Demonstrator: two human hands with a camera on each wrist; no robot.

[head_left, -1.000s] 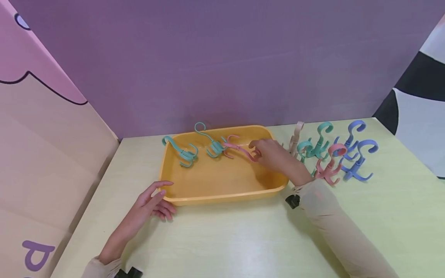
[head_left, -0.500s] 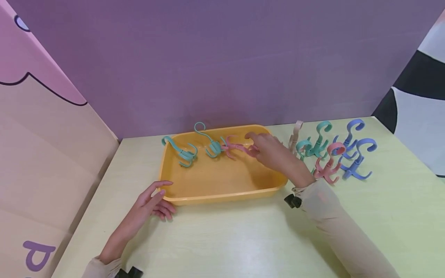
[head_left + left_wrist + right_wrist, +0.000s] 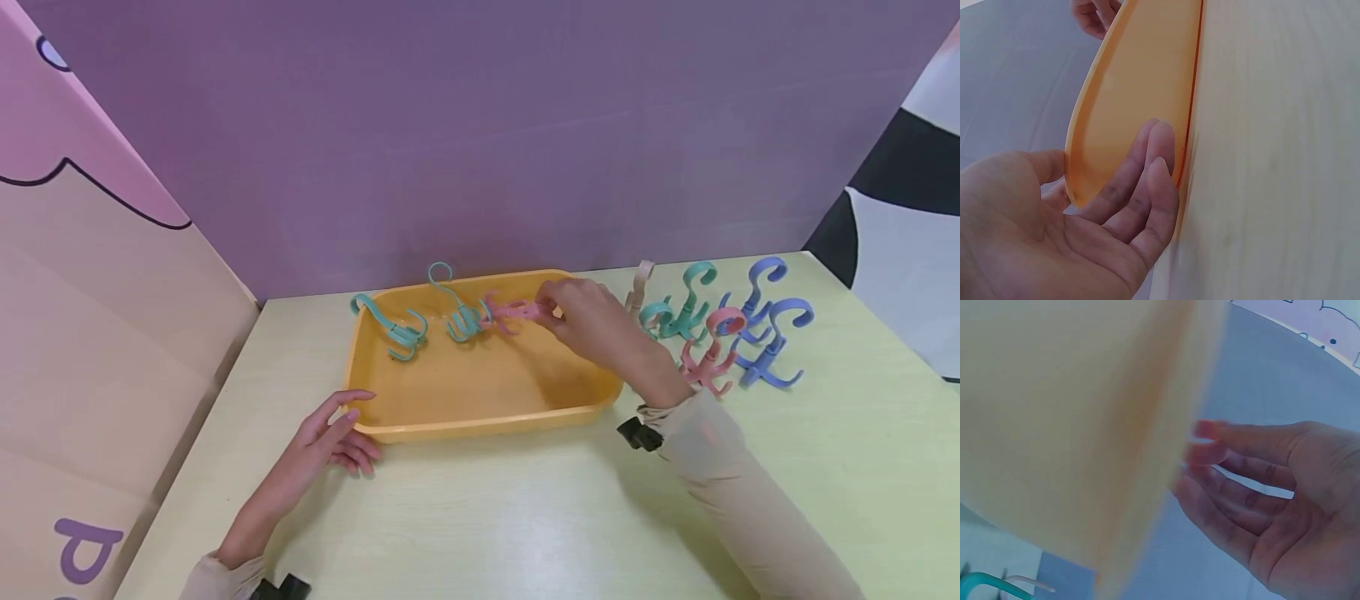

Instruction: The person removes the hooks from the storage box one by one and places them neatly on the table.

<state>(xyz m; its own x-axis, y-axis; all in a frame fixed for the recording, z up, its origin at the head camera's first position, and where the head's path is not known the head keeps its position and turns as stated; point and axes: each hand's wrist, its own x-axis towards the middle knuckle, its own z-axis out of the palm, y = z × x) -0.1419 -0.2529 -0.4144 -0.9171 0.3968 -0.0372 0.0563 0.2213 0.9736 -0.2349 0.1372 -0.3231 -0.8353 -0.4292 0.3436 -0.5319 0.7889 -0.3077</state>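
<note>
My right hand [image 3: 592, 321] pinches the curved end of a pink multi-prong hook [image 3: 510, 311] over the back right part of a yellow tray [image 3: 480, 432]. The pink hook's prongs lie against a teal hook [image 3: 465, 318], which leans on the tray's back wall. Another teal hook [image 3: 405, 335] hangs over the left rim. At the near left corner, my left hand [image 3: 318, 442] holds the rim between thumb and forefinger, the other fingers loose outside the wall. In the right wrist view, the tray's blurred wall hides most of the pink hook.
Right of the tray stand several hooks: a beige one [image 3: 640, 287] partly hidden, teal ones [image 3: 684, 317], a pink one [image 3: 708, 358] and blue ones [image 3: 768, 358]. A purple wall [image 3: 480, 142] rises behind the pale table [image 3: 480, 517].
My right hand has turned and its forefinger has come down onto the pink hook's curved end. The teal hook beside it has shifted slightly right. The left hand stays put.
</note>
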